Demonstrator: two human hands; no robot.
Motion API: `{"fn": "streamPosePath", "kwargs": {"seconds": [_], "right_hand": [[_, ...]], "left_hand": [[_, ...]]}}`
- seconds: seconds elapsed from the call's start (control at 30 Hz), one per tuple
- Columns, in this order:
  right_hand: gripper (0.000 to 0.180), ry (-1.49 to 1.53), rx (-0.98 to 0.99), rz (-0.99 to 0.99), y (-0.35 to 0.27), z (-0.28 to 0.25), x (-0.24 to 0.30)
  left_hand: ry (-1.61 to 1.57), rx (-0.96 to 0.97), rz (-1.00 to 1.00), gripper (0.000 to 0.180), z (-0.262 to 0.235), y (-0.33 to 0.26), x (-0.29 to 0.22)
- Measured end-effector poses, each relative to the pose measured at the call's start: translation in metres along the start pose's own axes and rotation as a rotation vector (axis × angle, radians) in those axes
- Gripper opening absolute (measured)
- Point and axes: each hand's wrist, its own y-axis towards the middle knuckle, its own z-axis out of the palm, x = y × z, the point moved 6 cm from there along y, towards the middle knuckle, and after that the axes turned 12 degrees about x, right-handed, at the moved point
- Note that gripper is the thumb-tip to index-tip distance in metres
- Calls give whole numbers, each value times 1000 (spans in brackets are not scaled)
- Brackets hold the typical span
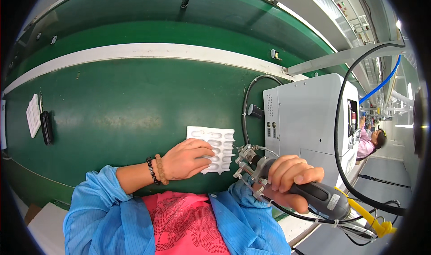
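Observation:
Near the front of the green bench lies a white moulded tray point(220, 151) with rows of rounded pockets. My left hand point(189, 158) rests over its left side, fingers stretched and a little bent; whether anything small sits under the fingertips is hidden. At the right, my right hand point(292, 178) wraps round a dark grey electric screwdriver point(314, 193). Its metal head point(249, 157) points left, close beside the tray's right edge. Thin tubes and a black cable run along it, with a yellow strap point(366, 212) at its rear end.
A large light-grey machine point(303, 116) stands on the right, a black hose point(245, 104) curving beside it. Another hose point(340, 134) hangs in front. At far left are a black case point(46, 127) and a white tray point(33, 116). Beyond the machine sits a person in pink point(366, 143).

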Motion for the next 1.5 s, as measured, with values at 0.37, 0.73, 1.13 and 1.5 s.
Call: {"fn": "streamPosePath", "kwargs": {"seconds": [0.37, 0.73, 1.13, 1.5], "right_hand": [[47, 23, 15, -27, -3, 8, 15], [48, 6, 45, -23, 0, 17, 27], [46, 41, 24, 106, -7, 9, 8], [47, 34, -26, 1, 5, -37, 1]], "left_hand": [[-23, -50, 34, 13, -1, -4, 1], [-9, -54, 49, 15, 3, -4, 6], [-10, -28, 41, 14, 0, -4, 2], [3, -35, 24, 16, 0, -1, 2]]}}
